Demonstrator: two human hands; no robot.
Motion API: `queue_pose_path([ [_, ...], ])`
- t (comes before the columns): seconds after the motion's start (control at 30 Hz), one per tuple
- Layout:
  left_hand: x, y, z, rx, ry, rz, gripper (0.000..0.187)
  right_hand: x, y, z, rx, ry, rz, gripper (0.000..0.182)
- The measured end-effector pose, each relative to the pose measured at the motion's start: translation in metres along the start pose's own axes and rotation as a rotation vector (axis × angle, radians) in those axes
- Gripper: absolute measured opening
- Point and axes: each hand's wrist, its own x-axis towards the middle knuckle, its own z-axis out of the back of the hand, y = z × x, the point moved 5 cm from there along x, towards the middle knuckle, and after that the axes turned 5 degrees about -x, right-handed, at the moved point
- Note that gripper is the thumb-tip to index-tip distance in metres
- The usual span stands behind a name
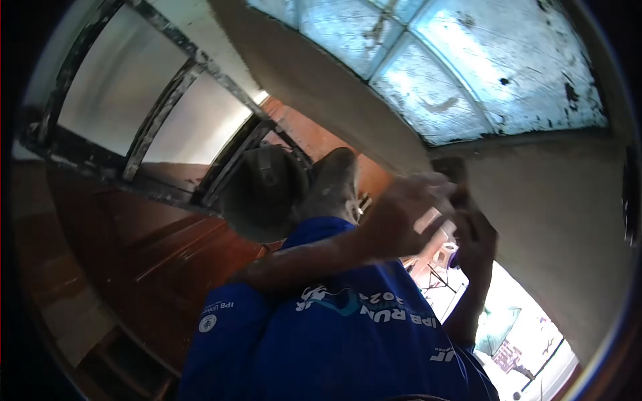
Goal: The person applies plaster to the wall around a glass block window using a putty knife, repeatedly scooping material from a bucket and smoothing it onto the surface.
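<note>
My left hand [408, 210] reaches across from the left, its fingers curled and smeared by motion. It meets my right hand [476, 234], which is raised from below and also bent at the fingers. Above the right fingers sticks up a dark, block-like object [451, 172], blurred, and the right hand seems closed around it. A small pale patch [426, 219] shows between the hands; I cannot make out what it is. Whatever the left fingers grip is hidden. Both hands are in front of the grey plastered wall [555, 207], below a frosted window [435, 100]; contact with the wall is not visible.
A dark, paint-spattered frame with pale panes [127, 100] stands at upper left. Below it is a red-brown wooden panel [200, 247]. Dark grey trousered legs [331, 184] show ahead of the blue shirt [321, 341]. A bright opening [528, 321] lies at lower right.
</note>
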Motion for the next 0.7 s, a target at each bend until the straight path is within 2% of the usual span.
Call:
queue_pose_path([
  [0.03,-0.012,0.024,0.026,0.010,-0.067,0.049,0.024,0.010,-0.008,-0.029,-0.055,0.093,0.038,0.024],
  [0.07,-0.014,0.032,0.066,0.158,-0.104,-0.021,0.017,0.021,-0.003,-0.056,0.027,0.170,0.073,0.024],
  [0.1,-0.027,0.050,0.097,0.147,-0.344,0.171,0.012,0.031,0.008,-0.086,0.106,0.247,0.104,0.024],
  [0.13,-0.044,0.073,0.130,0.287,-0.392,0.392,0.012,0.039,0.019,-0.116,0.172,0.326,0.197,0.027],
  [0.17,-0.055,0.086,0.161,0.388,-0.524,0.396,0.016,0.048,0.030,-0.146,0.237,0.400,0.292,0.029],
  [0.2,-0.081,0.119,0.190,0.498,-0.524,0.497,0.027,0.057,0.040,-0.179,0.101,0.498,0.390,0.024],
  [0.27,-0.103,0.125,0.222,0.496,-0.653,0.696,0.032,0.078,0.048,-0.259,-0.067,0.654,0.642,0.025],
  [0.3,-0.112,0.128,0.231,0.509,-0.661,0.713,0.032,0.084,0.053,-0.297,-0.095,0.711,0.793,0.027],
  [0.37,-0.127,0.141,0.236,0.515,-0.657,0.738,0.034,0.097,0.071,-0.342,-0.441,0.814,0.749,0.029],
  [0.43,-0.136,0.148,0.232,0.493,-0.657,0.724,0.035,0.117,0.066,-0.352,-0.567,0.962,0.369,0.028],
  [0.53,-0.146,0.148,0.221,0.504,-0.627,0.737,0.036,0.126,0.058,-0.318,-0.427,1.006,0.182,0.028],
  [0.63,-0.164,0.156,0.215,0.459,-0.636,0.754,0.037,0.126,0.050,-0.282,-0.576,0.676,0.456,0.027],
  [0.67,-0.167,0.159,0.215,0.433,-0.642,0.757,0.037,0.115,0.062,-0.242,-0.591,0.708,0.425,0.027],
  [0.7,-0.167,0.157,0.216,0.429,-0.637,0.745,0.038,0.096,0.056,-0.211,-0.321,0.601,0.471,0.027],
])
